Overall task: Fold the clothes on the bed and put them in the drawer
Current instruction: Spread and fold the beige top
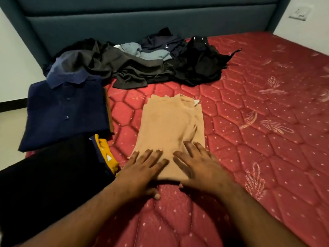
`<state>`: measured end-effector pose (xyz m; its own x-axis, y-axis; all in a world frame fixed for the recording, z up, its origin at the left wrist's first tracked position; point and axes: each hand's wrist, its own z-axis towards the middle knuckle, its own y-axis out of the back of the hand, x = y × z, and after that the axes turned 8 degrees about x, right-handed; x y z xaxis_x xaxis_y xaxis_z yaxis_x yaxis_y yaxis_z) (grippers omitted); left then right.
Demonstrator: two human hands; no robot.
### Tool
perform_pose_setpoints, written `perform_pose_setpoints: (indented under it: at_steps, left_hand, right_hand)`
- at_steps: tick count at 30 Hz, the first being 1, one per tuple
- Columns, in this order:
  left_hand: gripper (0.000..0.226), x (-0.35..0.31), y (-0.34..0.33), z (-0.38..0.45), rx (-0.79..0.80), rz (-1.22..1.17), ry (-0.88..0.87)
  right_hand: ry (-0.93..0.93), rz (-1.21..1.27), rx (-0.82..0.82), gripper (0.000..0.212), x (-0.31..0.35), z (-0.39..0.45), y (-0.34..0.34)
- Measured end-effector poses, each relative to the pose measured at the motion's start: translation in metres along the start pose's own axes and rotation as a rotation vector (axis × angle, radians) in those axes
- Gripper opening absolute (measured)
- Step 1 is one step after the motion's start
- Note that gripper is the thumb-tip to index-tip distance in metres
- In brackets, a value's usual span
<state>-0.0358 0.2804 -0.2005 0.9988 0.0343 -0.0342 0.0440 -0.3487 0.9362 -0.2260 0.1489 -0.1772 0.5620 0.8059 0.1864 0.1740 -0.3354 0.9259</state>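
The tan shirt (170,132) is laid flat, narrowed into a long strip, on the red quilted mattress (258,122). Its near hem is pressed by the left hand (144,168) and right hand (195,164), fingers spread flat, nothing gripped. The knit is judged light, soft and limp; the hem corners are best pinched.

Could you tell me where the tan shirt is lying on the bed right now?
The tan shirt lies mid-frame on the red mattress, right of the folded navy shirt, with both hands pressing its near end.
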Motion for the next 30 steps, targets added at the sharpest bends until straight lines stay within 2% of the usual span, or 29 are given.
perform_pose_setpoints:
  at_steps: [2, 4, 5, 7, 9, 10, 11, 12, 13, 15, 16, 17, 19, 21, 23, 25, 26, 28, 30]
  left_hand:
    - [0.086, 0.009, -0.007, -0.004, -0.118, -0.003, 0.023]
    - [0.047, 0.016, -0.007, -0.01, -0.298, -0.048, -0.008]
    - [0.042, 0.017, -0.002, -0.014, -0.283, -0.1, -0.019]
    - [0.049, 0.012, 0.016, -0.021, -0.197, -0.237, -0.035]
    - [0.029, 0.008, 0.039, -0.038, -0.017, -0.47, -0.061]
    - [0.012, 0.007, 0.049, -0.049, 0.11, -0.564, -0.119]
    - [0.011, 0.004, 0.063, -0.062, 0.234, -0.641, -0.197]
    - [0.015, 0.003, 0.076, -0.074, 0.364, -0.705, -0.263]
    - [0.015, 0.004, 0.089, -0.087, 0.445, -0.755, -0.301]
    - [0.021, 0.014, 0.109, -0.096, 0.502, -0.84, -0.297]
    - [0.024, 0.021, 0.116, -0.092, 0.453, -0.852, -0.27]
    - [0.026, 0.03, 0.119, -0.083, 0.323, -0.82, -0.216]
    - [0.036, 0.044, 0.118, -0.061, -0.026, -0.702, -0.003]
    - [0.049, 0.041, 0.109, -0.047, -0.388, -0.524, 0.259]
    - [0.041, 0.021, 0.095, -0.047, -0.681, -0.607, 0.324]
    - [0.023, -0.008, 0.062, -0.052, -0.815, -0.876, 0.376]
    - [0.023, -0.023, 0.041, -0.056, -0.826, -1.061, 0.452]
    - [0.044, -0.051, -0.005, -0.063, -0.8, -1.45, 0.673]
    - [0.056, -0.072, -0.028, -0.06, -0.829, -1.772, 0.879]
  right_hand:
    - [-0.025, -0.13, -0.009, 0.066, 0.01, -0.001, 0.0]
    - [-0.015, -0.17, -0.057, 0.048, 0.013, -0.007, 0.004]
    - [0.0, -0.194, -0.064, 0.05, 0.013, -0.011, 0.008]
    - [0.017, -0.193, 0.011, 0.061, 0.009, -0.021, 0.02]
    - [0.014, -0.073, 0.15, 0.062, 0.013, -0.043, 0.034]
    - [0.046, 0.022, 0.223, 0.048, 0.015, -0.057, 0.04]
    - [0.106, 0.149, 0.271, 0.021, 0.016, -0.072, 0.047]
    - [0.17, 0.296, 0.322, 0.009, 0.02, -0.087, 0.055]
    - [0.207, 0.432, 0.375, 0.025, 0.023, -0.099, 0.064]
    - [0.266, 0.606, 0.361, 0.033, 0.024, -0.105, 0.079]
    - [0.269, 0.634, 0.299, 0.036, 0.024, -0.099, 0.086]
    - [0.247, 0.657, 0.202, 0.036, 0.023, -0.086, 0.092]
    - [0.111, 0.675, -0.092, 0.025, 0.014, -0.049, 0.093]
    - [-0.114, 0.592, -0.367, 0.028, 0.004, -0.023, 0.08]
    - [-0.249, 0.615, -0.497, 0.035, 0.001, -0.014, 0.054]
    - [-0.346, 0.785, -0.42, 0.044, 0.0, -0.01, 0.025]
    - [-0.383, 0.871, -0.326, 0.052, 0.001, -0.007, 0.016]
    - [-0.42, 1.07, -0.207, 0.066, 0.003, -0.001, 0.003]
    - [-0.463, 1.218, -0.202, 0.072, 0.004, 0.002, -0.002]
